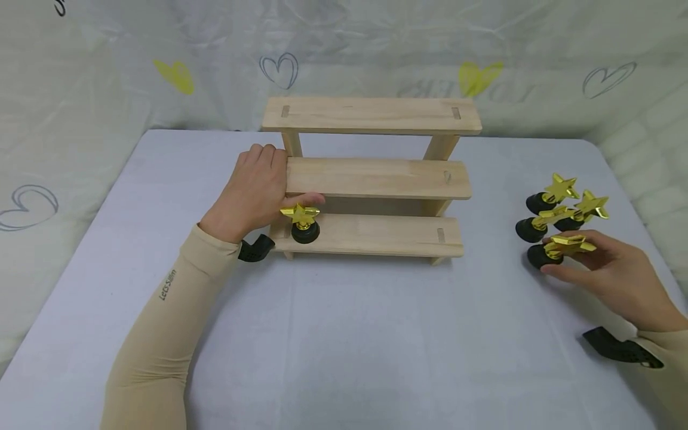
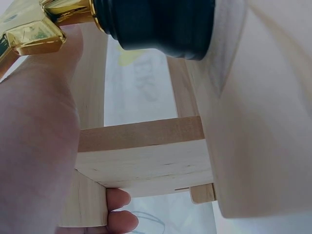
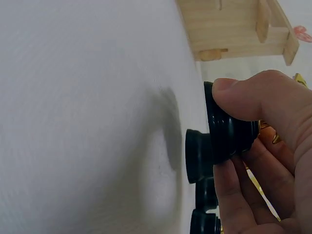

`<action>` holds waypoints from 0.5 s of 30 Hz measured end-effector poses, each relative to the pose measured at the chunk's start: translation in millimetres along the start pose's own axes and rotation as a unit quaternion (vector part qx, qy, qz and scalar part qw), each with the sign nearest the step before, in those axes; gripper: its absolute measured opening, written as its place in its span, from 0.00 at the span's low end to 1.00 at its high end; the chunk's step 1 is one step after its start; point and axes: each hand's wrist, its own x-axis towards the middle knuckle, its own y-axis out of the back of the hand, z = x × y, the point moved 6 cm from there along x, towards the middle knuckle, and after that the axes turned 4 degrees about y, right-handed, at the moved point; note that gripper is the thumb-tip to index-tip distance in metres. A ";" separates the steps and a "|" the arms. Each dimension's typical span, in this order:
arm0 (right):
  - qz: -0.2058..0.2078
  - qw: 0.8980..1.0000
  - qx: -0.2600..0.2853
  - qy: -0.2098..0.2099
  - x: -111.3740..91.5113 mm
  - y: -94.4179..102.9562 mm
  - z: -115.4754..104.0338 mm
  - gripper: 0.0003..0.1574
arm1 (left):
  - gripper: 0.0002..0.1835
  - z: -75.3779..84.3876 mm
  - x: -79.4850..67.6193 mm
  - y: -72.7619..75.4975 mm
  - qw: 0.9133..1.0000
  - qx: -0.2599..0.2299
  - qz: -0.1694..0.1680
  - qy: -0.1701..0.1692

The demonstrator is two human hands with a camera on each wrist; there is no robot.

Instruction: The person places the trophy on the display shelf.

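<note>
A three-tier wooden stand [image 1: 376,178] stands on the table. My left hand [image 1: 249,191] grips its left end at the middle tier, thumb along the front edge; in the left wrist view, fingertips [image 2: 122,222] curl round a wooden side piece. Just below that thumb, a gold star trophy [image 1: 305,233] with a black round base stands upright at the left of the bottom tier. Over at the right, my right hand [image 1: 618,272] holds another star trophy [image 1: 544,257], its black base [image 3: 226,129] pinched between thumb and fingers. That base looks slightly lifted off the tabletop.
Three more star trophies stand close together beyond the right hand: one at the back [image 1: 539,203], one at the left [image 1: 531,230] and one at the right [image 1: 570,224]. A white cloth covers the table [image 1: 355,334]. Behind it hangs a sheet [image 1: 365,54] with printed hearts.
</note>
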 end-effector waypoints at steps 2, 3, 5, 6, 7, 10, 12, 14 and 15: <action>0.001 1.000 0.007 0.014 -0.4 -0.7 -6.1 0.29 | 0.56 -0.7 0.1 -0.4 1.000 -0.001 -0.006 0.003; 0.001 1.000 0.006 0.017 -0.6 -1.3 -8.7 0.29 | 0.53 -1.0 0.3 -0.7 1.000 -0.001 -0.008 0.004; -0.002 1.000 0.006 0.024 -1.1 -3.1 -14.0 0.29 | 0.48 -1.3 0.6 -1.1 1.000 -0.001 -0.012 0.006; -0.003 1.000 0.005 0.027 -1.5 -4.1 -16.6 0.30 | 0.47 -1.4 0.8 -1.4 1.000 0.000 -0.013 0.006; -0.005 1.000 0.005 0.030 -2.1 -5.0 -19.1 0.30 | 0.46 -1.2 1.1 -1.6 1.000 0.001 -0.013 0.005; -0.002 0.999 0.007 0.042 -3.9 -7.0 -26.5 0.32 | 0.46 -1.5 1.7 -2.2 1.000 0.002 -0.016 0.010; 0.003 0.999 0.012 0.051 -5.1 -7.8 -31.7 0.33 | 0.46 -1.7 2.0 -2.6 1.000 0.000 -0.022 0.015; 0.008 0.998 0.027 0.063 -5.8 -8.7 -37.7 0.34 | 0.46 -2.0 2.1 -2.8 0.999 -0.003 -0.027 0.020; 0.010 0.997 0.035 0.071 -6.0 -9.2 -41.2 0.34 | 0.47 -2.0 2.1 -2.7 0.999 -0.002 -0.028 0.021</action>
